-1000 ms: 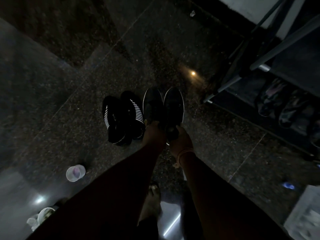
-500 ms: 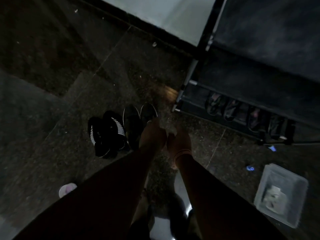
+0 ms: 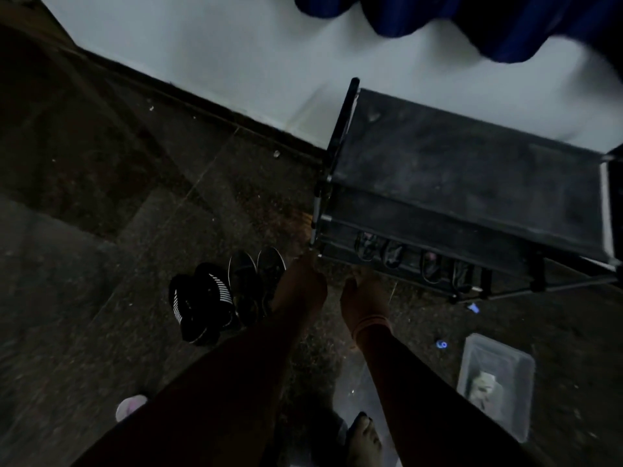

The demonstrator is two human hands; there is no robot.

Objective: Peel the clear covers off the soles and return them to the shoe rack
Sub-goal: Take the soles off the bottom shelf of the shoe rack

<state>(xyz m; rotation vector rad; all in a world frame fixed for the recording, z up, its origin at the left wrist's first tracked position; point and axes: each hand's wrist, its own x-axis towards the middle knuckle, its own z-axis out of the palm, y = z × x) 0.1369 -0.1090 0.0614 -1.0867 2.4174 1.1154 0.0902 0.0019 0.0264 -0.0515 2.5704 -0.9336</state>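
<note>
The scene is dim and blurred. A dark pair of shoes [image 3: 258, 281] stands on the floor beside a black pair with white stripes [image 3: 202, 303]. My left hand [image 3: 300, 284] hovers just right of the dark pair, fingers stretched towards the corner post of the black shoe rack [image 3: 455, 183]. I see nothing in it. My right hand [image 3: 364, 296], with a band at the wrist, is close beside it in front of the rack's lowest shelf. Its fingertips are too dark to make out. No clear cover is visible on the shoes.
Several shoes [image 3: 411, 264] sit on the rack's bottom shelf. A clear plastic bin [image 3: 495, 382] with crumpled material lies on the floor at right. A pale cup [image 3: 129, 406] sits at lower left. My bare foot [image 3: 364, 436] is below. The white wall [image 3: 236, 62] runs behind.
Both hands let go of the dark pair's heels and moved right, towards the rack. The view swung up and right, bringing the wall, rack top and bin into sight.
</note>
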